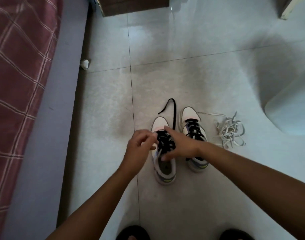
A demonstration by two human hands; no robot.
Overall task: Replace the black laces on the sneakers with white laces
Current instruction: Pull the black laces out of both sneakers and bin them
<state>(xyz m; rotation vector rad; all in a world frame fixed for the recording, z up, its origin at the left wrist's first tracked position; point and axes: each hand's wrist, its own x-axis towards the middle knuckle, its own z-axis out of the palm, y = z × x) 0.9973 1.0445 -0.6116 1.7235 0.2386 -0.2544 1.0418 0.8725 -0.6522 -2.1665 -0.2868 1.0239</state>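
Two white sneakers stand side by side on the tiled floor, toes pointing away from me. The left sneaker (164,168) has its black lace (165,142) loosened, and one free end trails past the toe. My left hand (139,146) pinches the lace at the shoe's left eyelets with curled fingers. My right hand (180,144) rests spread over the shoe's right side, its thumb at the tongue near the shoe opening. The right sneaker (194,129) is still laced in black. A tangle of white laces (229,131) lies on the floor to its right.
A bed with a red checked cover (18,75) and a grey frame runs along the left. A brown box (134,5) stands at the top, a pale rounded object (290,108) at the right. My feet in black slippers (132,233) are at the bottom edge.
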